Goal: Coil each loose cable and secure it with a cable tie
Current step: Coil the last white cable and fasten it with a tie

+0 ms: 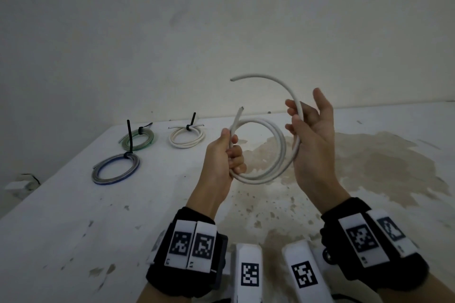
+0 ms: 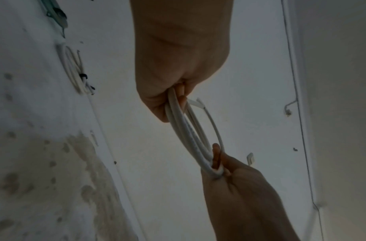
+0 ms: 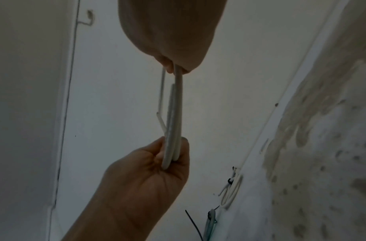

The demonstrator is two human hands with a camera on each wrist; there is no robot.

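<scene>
A: White cable (image 1: 278,130), head view: it sits mid-frame, held in the air above the table (image 1: 73,216), with about two turns wound and a free tail arching up to the upper middle.

B: And the hands?

A: The left hand (image 1: 227,155) has its fingers curled tight round the stacked turns at the coil's left side. The right hand (image 1: 312,135) pinches the tail between thumb and fingertips, with the other fingers loose. At middle left lie three finished coils, each tied: a green coil (image 1: 139,139), a blue coil (image 1: 117,171) and a white coil (image 1: 187,139).

B: Left wrist view?

A: The left hand (image 2: 177,65) fills the upper centre, clamped on the turns, and the cable (image 2: 190,135) runs down to the right hand (image 2: 239,187) at lower right. The tied white coil (image 2: 74,71) shows at the left edge.

B: Right wrist view?

A: The right hand (image 3: 173,32) is at top centre, with fingers closed on the cable (image 3: 174,114); the left hand (image 3: 149,172) at lower centre grips the bundle edge-on.

B: How should the tail be finished?

A: I'd lay it along the existing turns at the same width and feed it under the left thumb, keeping that grip firm so the turns don't spring apart. I see no loose tie.
</scene>
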